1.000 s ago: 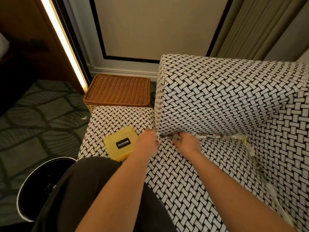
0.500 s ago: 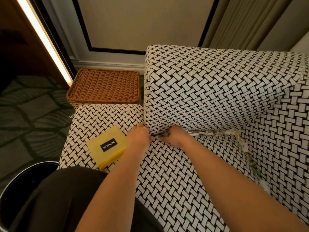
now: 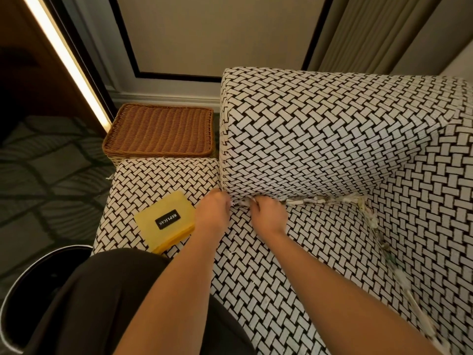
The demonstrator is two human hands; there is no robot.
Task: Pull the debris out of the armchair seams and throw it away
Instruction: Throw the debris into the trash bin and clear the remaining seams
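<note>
Paper debris (image 3: pixel 314 201) is stuffed along the seam between the armchair's seat (image 3: pixel 294 252) and its armrest (image 3: pixel 307 139). More debris (image 3: pixel 378 234) runs down the seam on the right. Both hands are at the front end of the armrest seam. My right hand (image 3: pixel 270 215) curls its fingers into the seam and pinches the scraps there. Just to its left, my left hand (image 3: pixel 213 213) lies knuckles up at the armrest's corner, fingertips hidden, a white scrap (image 3: pixel 234 202) beside them. A black bin with a white rim (image 3: pixel 12 301) stands on the floor at lower left.
A yellow folded cloth with a black label (image 3: pixel 166 222) lies on the seat's front left. A brown wicker basket (image 3: pixel 158 134) stands on the floor beyond the seat, against the wall. My dark-clothed leg (image 3: pixel 102 303) is over the seat's near edge. Patterned carpet lies to the left.
The camera has shifted a little, and both hands stay at the front end of the armrest seam. The right hand has edged closer to the left along the seam.
</note>
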